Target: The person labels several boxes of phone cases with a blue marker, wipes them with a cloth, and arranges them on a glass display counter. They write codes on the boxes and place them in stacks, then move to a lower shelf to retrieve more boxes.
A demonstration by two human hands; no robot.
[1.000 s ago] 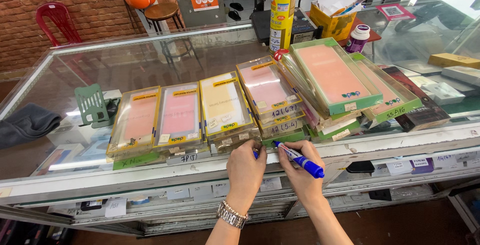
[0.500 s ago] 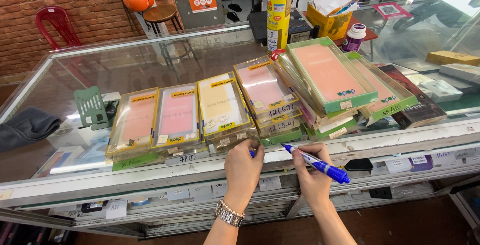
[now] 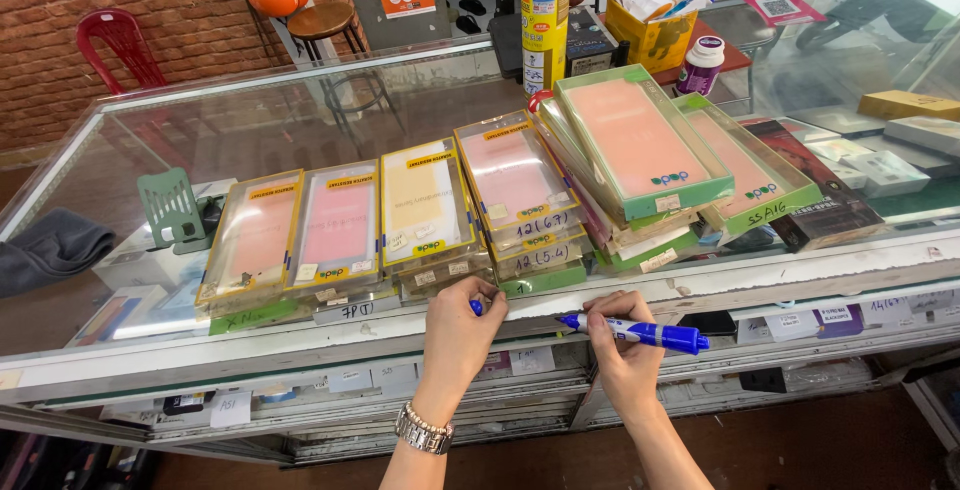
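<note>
The long glass-topped bench (image 3: 300, 120) with its white metal front edge carries a row of flat phone-case packs in clear plastic with yellow and green frames (image 3: 520, 190), which overlap like tiles and reach almost to that edge. A moment ago the blue marker pen with a white label (image 3: 635, 331) was held higher and more tilted; now it lies nearly level along the edge, tip toward the left. The right hand (image 3: 625, 345) is closed around it. The left hand (image 3: 458, 335) pinches the small blue cap (image 3: 477, 306), just beside the front of the green-framed pack. So the writing seems paused. Free room is only the narrow strip before the packs.
</note>
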